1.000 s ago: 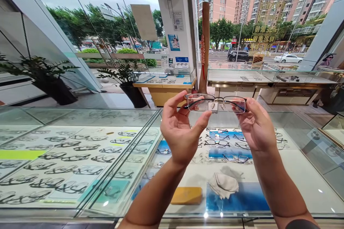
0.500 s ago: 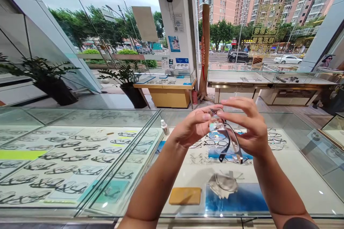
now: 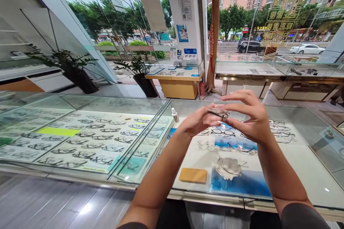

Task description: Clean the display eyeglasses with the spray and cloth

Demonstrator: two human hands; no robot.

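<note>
A pair of eyeglasses [image 3: 218, 113] is held up over the glass counter, seen nearly edge-on and slightly blurred. My left hand [image 3: 197, 120] is closed on one end of the frame. From the other side my right hand [image 3: 251, 116] pinches it between thumb and fingers, the upper finger lifted away. Whether the temples are folded cannot be made out. Below the hands, a crumpled grey cloth [image 3: 228, 168] lies partly on a blue mat [image 3: 242, 184]. An orange-yellow case [image 3: 192, 175] lies left of the cloth.
A small white bottle [image 3: 175, 115] stands behind my left forearm. Several eyeglasses [image 3: 223, 132] lie beyond the cloth. The left display case [image 3: 99, 136] holds rows of frames. Potted plants [image 3: 143, 78], a wooden post [image 3: 214, 35] and more display counters [image 3: 249, 69] stand farther back.
The eyeglasses have been turned, so their temples no longer hang down between my hands. My view has tilted downward and shifted left, showing more floor at the front.
</note>
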